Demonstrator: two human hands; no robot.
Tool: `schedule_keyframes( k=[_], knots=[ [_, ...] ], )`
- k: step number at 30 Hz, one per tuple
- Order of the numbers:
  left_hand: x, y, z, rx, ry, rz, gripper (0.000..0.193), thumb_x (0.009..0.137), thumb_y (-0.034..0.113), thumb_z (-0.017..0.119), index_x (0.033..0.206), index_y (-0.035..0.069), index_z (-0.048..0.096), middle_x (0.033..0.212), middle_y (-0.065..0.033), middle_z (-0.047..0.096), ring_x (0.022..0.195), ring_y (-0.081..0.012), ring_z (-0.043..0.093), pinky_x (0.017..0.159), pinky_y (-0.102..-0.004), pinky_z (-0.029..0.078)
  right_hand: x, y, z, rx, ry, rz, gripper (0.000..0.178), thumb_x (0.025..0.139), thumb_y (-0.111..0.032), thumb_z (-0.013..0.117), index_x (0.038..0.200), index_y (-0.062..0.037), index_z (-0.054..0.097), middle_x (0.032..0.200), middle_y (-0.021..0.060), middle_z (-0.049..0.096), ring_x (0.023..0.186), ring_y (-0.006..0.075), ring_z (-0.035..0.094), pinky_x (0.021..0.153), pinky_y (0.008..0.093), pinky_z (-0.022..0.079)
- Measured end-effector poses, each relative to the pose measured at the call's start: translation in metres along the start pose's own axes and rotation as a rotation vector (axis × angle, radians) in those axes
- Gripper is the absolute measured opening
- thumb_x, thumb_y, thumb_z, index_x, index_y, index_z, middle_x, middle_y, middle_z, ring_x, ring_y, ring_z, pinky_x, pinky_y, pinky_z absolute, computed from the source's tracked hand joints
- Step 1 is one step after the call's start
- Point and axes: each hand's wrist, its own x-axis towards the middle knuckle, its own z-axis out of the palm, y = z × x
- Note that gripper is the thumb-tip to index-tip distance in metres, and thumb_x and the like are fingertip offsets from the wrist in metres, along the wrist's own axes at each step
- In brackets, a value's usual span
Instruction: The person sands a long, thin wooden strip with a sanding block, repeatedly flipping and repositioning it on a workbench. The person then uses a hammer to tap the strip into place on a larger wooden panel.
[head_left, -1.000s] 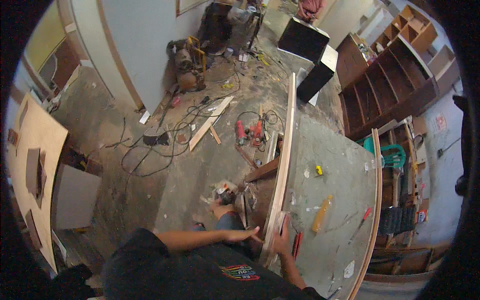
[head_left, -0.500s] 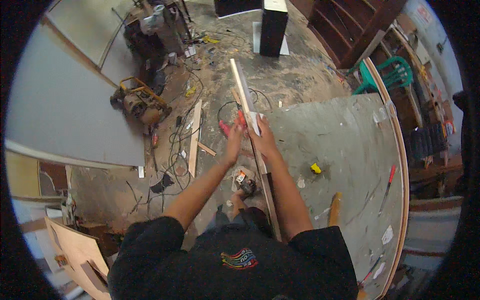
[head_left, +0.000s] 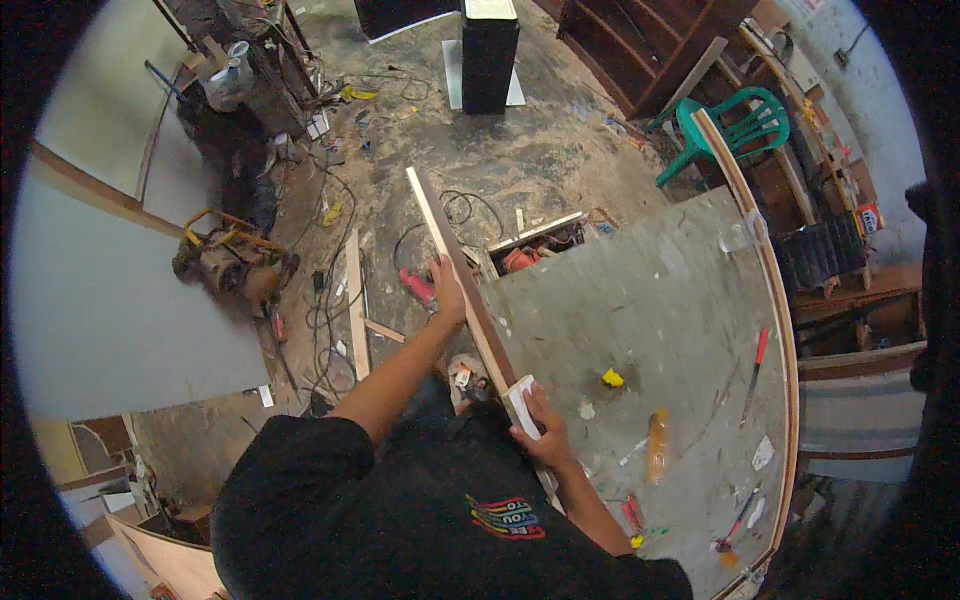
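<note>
A long, narrow wooden board [head_left: 487, 335] runs from near my body out over the floor, with a pale edge and a brown face. My left hand [head_left: 449, 292] is wrapped around it about midway along its visible length. Closer to my body, my right hand [head_left: 545, 428] grips a white rectangular block [head_left: 522, 404] that rests on the board's edge. My torso hides the board's near end. Beyond my left hand lies a pink-red tool [head_left: 417, 287], its exact kind unclear.
On the right, a grey-green worktable [head_left: 640, 300] bears a yellow object [head_left: 612, 378], an amber bottle [head_left: 656, 447] and a red-handled tool [head_left: 760, 345]. Cables and wood strips [head_left: 356, 300] litter the floor. A green plastic chair [head_left: 740, 125] stands behind the table.
My right hand has slid the white block back along the board toward my body. My left hand now wraps the board, whose far end has swung left. The view has shifted right.
</note>
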Motion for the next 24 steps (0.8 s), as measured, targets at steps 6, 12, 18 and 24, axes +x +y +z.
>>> schedule_keyframes(
  k=[6, 12, 18, 24],
  knots=[
    [0.006, 0.012, -0.019, -0.281, -0.091, -0.180, 0.077, 0.103, 0.071, 0.024, 0.135, 0.006, 0.051, 0.115, -0.0085, 0.064, 0.098, -0.0257, 0.067, 0.084, -0.0412, 0.057, 0.162, -0.022, 0.031, -0.030, -0.013, -0.029, 0.074, 0.089, -0.030, 0.077, 0.151, -0.0018, 0.046, 0.163, 0.0233, 0.033, 0.152, 0.0353, 0.030, 0.122, 0.0412, 0.027],
    [0.006, 0.021, -0.023, -0.164, -0.014, -0.344, 0.075, 0.104, 0.068, 0.030, 0.144, 0.008, 0.051, 0.132, -0.0061, 0.062, 0.116, -0.0208, 0.060, 0.096, -0.0393, 0.052, 0.395, -0.042, 0.085, 0.079, 0.098, -0.017, 0.068, 0.091, -0.021, 0.073, 0.144, 0.0115, 0.047, 0.158, 0.0279, 0.038, 0.148, 0.0304, 0.038, 0.120, 0.0367, 0.031],
    [0.034, 0.019, -0.026, -0.178, -0.238, -0.456, 0.066, 0.106, 0.065, 0.025, 0.132, 0.011, 0.055, 0.113, -0.0061, 0.067, 0.091, -0.0194, 0.068, 0.080, -0.0375, 0.060, 0.515, -0.045, 0.095, 0.086, 0.113, -0.061, 0.065, 0.088, -0.019, 0.078, 0.140, 0.0102, 0.053, 0.152, 0.0259, 0.048, 0.143, 0.0301, 0.045, 0.119, 0.0369, 0.032],
    [0.044, -0.001, -0.034, -0.137, -0.193, -0.404, 0.058, 0.109, 0.057, 0.027, 0.140, 0.011, 0.047, 0.116, -0.0052, 0.065, 0.100, -0.0199, 0.067, 0.091, -0.0394, 0.057, 0.468, -0.034, 0.087, 0.212, 0.115, -0.094, 0.062, 0.086, -0.015, 0.079, 0.141, 0.0041, 0.057, 0.151, 0.0248, 0.050, 0.144, 0.0302, 0.044, 0.120, 0.0389, 0.030]
  ],
)
